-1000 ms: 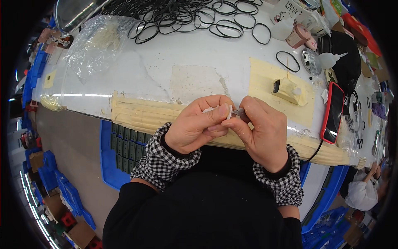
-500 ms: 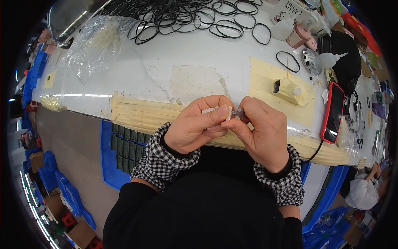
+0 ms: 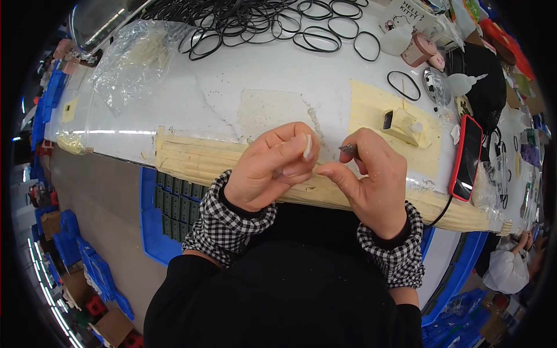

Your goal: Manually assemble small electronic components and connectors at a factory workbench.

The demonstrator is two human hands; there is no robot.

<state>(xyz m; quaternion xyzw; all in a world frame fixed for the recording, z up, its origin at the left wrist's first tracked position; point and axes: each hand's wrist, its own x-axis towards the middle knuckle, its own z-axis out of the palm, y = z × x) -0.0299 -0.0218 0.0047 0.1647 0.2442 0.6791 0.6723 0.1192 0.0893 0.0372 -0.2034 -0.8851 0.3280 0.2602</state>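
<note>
My left hand [image 3: 272,165] is closed, pinching a small white piece [image 3: 307,147] between thumb and fingertips above the table's front edge. My fingers hide most of that piece. To its right, a short grey pointed metal blade [image 3: 349,149] pokes out from the curled index finger of my right hand [image 3: 374,177]. The right thumb stands apart from the blade's tip, and the rest of the tool is hidden in the hand. A gap separates the blade from the white piece. Tiny pale crumbs cling to the right hand.
Black rubber rings [image 3: 249,26] lie heaped at the back, near a clear plastic bag [image 3: 130,69]. Right of my hands are a yellow-taped block [image 3: 409,127] and a red-cased phone [image 3: 466,159]. Below the table edge sits a blue crate [image 3: 149,232] with dark green parts.
My hands have drawn apart. The left one turned and shifted slightly left with the white piece, while the blade in the right hand came away from it and the right thumb spread.
</note>
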